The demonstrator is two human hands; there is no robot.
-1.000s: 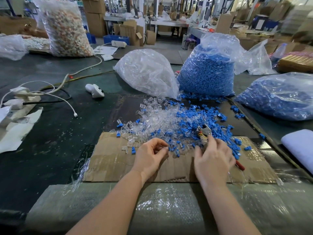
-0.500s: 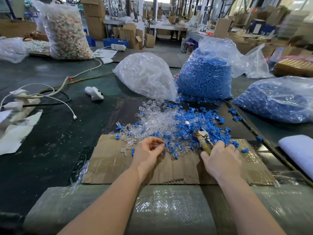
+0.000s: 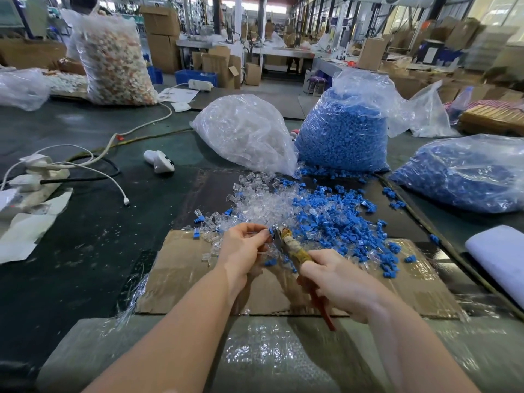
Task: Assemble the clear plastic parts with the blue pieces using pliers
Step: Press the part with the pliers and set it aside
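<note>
Blue and clear plastic meet at the nose of the pliers, where the pressing step appears to be in hand. The left hand pinches a small clear plastic part with a blue piece at its tip, holding it right against the metal jaws. The right hand is curled round the pliers' handles, one wrapped in yellowish tape, one red and sticking out below the palm. Whether the jaws already bite on the part is too small to tell.

The loose stock lies just beyond the hands: a heap of clear parts merging on its right into a spread of blue pieces, partly on a cardboard sheet laid on the dark worktop. Behind it stand a bag of clear parts and a bag of blue pieces.

The next move likely calls for a steady squeeze with the part held square in the jaws, so the blue piece seats without slipping sideways or cracking the clear shell, then letting go and setting the joined piece aside.
</note>
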